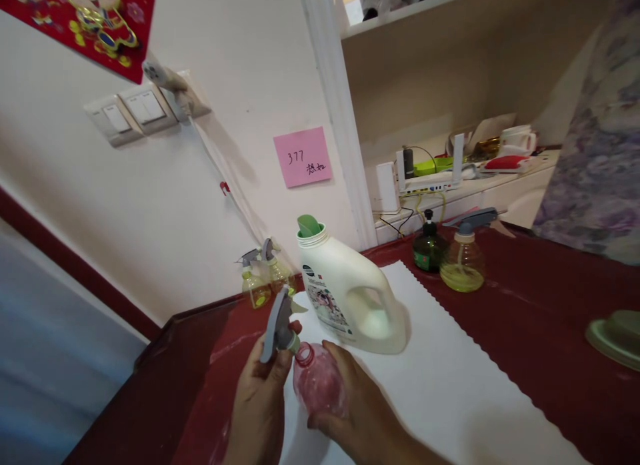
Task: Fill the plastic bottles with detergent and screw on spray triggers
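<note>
Near edge, over white mat (450, 358): right hand (360, 411) wraps pink bottle (319, 383), neck open, tilted left. Left hand (260, 405) grips grey spray head (278, 325), just beside the neck. White detergent jug (350, 298) stands just behind, cap off. Yellow spray bottle (463, 265) farther right on red table (550, 318).

A cream wall (165, 205) carries a pair of light switches (130, 113), a pink note (303, 157) and a red poster (90, 18) at the top corner. A white door frame (340, 118) stands beside a shelf (450, 78). The tabletop (540, 318) is dark red, under soft daylight.
</note>
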A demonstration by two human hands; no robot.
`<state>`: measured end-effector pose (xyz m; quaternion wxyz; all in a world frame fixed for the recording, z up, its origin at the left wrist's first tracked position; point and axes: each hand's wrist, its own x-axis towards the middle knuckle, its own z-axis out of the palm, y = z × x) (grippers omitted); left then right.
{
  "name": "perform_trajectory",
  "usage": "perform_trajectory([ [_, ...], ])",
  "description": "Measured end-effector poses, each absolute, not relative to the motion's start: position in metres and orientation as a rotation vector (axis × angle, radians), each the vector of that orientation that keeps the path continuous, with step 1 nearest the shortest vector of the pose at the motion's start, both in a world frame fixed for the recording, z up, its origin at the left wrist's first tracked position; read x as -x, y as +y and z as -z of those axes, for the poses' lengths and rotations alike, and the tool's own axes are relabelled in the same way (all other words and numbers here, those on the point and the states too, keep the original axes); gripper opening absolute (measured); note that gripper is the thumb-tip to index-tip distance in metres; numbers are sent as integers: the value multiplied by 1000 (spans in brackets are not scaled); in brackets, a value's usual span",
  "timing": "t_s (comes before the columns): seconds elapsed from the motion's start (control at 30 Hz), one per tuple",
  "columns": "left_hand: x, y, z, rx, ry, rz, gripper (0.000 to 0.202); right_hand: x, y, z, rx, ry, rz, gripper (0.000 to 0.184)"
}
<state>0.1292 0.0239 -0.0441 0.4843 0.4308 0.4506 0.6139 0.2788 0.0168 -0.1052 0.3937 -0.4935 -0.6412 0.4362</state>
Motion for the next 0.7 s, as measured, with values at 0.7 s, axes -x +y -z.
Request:
perform_trajectory([
  [0.7, -124, 24, 59, -1359, 1281, -1364, 35, -282, 17, 100, 1252, -1633, -1116, 99],
])
